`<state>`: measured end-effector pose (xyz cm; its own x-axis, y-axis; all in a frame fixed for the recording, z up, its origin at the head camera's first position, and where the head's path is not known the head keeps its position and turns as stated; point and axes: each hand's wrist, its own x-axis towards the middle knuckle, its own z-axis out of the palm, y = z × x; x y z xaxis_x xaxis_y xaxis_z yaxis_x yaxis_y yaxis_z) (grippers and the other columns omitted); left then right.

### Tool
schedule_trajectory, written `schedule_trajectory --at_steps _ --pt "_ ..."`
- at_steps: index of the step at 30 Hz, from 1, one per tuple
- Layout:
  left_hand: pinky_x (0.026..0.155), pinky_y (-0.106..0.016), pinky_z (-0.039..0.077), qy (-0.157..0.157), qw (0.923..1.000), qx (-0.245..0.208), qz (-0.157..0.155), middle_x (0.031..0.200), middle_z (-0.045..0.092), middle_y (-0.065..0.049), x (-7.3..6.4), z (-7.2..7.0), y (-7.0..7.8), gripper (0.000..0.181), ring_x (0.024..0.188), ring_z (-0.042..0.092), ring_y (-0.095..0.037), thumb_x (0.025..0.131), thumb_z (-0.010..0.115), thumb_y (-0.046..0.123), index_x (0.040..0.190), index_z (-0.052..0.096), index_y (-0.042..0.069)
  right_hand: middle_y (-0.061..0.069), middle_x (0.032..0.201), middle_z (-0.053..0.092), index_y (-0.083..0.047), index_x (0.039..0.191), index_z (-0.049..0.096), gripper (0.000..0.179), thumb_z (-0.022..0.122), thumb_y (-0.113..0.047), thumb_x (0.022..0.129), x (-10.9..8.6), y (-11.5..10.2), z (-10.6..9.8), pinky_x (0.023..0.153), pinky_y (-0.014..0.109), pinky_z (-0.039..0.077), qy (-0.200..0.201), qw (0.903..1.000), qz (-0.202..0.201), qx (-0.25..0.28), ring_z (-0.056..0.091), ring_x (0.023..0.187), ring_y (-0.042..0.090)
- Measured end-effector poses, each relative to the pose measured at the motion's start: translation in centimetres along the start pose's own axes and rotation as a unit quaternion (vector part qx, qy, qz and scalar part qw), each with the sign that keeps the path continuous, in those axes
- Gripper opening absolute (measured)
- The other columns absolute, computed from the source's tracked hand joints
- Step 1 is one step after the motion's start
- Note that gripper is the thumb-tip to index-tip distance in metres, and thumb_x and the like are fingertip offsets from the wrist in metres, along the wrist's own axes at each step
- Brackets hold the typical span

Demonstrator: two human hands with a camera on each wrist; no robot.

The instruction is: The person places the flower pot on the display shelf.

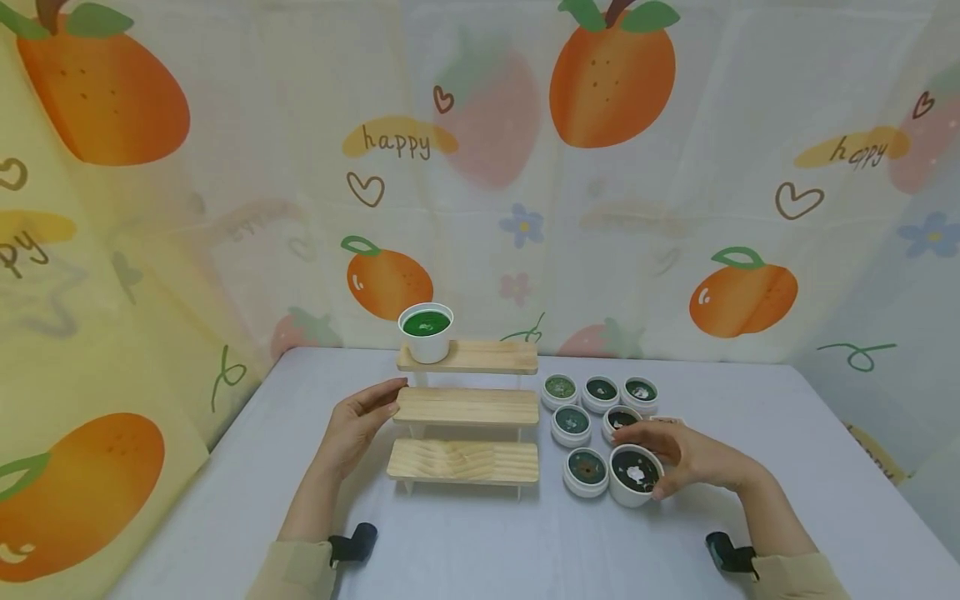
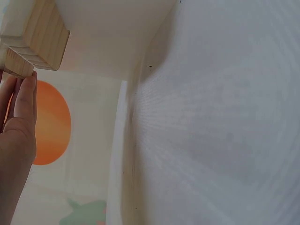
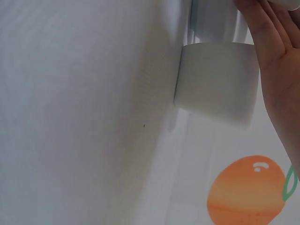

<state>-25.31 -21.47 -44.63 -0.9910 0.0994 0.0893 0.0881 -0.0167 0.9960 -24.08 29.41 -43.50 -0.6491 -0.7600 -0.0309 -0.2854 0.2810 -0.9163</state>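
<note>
My right hand grips a white cup of dark contents with a pale patch on top, thumb and fingers at its rim. Several smaller-looking white cups with green or dark contents, such as one green cup, stand around it, partly covered by the hand. My left hand touches the left end of the middle wooden shelf of a three-tier stand; the left wrist view shows its fingers extended against the wood. A white cup of bright green stands at the left of the top shelf.
The lowest shelf has a wavy grain. In the right wrist view a white rounded container stands beside the hand. A white cloth covers the table, and a fruit-printed curtain hangs behind it.
</note>
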Motion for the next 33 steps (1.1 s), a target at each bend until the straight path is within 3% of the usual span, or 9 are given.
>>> schedule_trajectory --at_steps 10,17,26,33 --pt "0.097 -0.011 0.051 -0.004 1.0 0.002 0.006 0.121 0.066 0.017 0.0 -0.07 -0.13 0.052 0.113 0.061 0.004 0.094 0.065 0.01 0.14 0.049 -0.006 0.03 0.147 0.043 0.0 0.143 0.043 0.076 0.079 -0.008 0.077 -0.29 0.32 0.03 0.102 0.005 0.034 0.002 0.9997 0.023 0.01 0.046 0.13 -0.011" --pt "0.098 -0.011 0.051 0.001 1.0 0.003 0.003 0.12 0.066 0.018 -0.07 -0.06 -0.09 0.051 0.114 0.061 0.003 0.093 0.066 0.01 0.14 0.05 -0.004 0.033 0.144 0.043 0.002 0.142 0.043 0.076 0.079 -0.004 0.075 -0.32 0.19 0.12 0.103 0.006 0.036 0.0 0.9998 0.016 0.011 0.048 0.129 -0.011" --pt "0.096 -0.012 0.052 0.001 1.0 -0.004 0.008 0.119 0.067 0.016 -0.03 0.02 -0.14 0.052 0.112 0.063 0.003 0.093 0.066 0.008 0.139 0.049 -0.007 0.02 0.144 0.049 0.003 0.142 0.043 0.075 0.079 -0.003 0.076 -0.44 -0.07 0.26 0.102 0.006 0.038 0.005 0.9998 0.02 0.001 0.047 0.128 -0.011" --pt "0.096 -0.012 0.052 0.003 1.0 -0.007 0.004 0.12 0.068 0.015 -0.01 0.08 -0.01 0.051 0.112 0.062 0.002 0.093 0.066 0.007 0.139 0.049 -0.007 0.021 0.143 0.049 0.002 0.142 0.044 0.074 0.078 -0.004 0.076 -0.46 -0.27 0.31 0.101 0.005 0.038 0.01 0.9996 0.028 0.0 0.048 0.127 -0.011"
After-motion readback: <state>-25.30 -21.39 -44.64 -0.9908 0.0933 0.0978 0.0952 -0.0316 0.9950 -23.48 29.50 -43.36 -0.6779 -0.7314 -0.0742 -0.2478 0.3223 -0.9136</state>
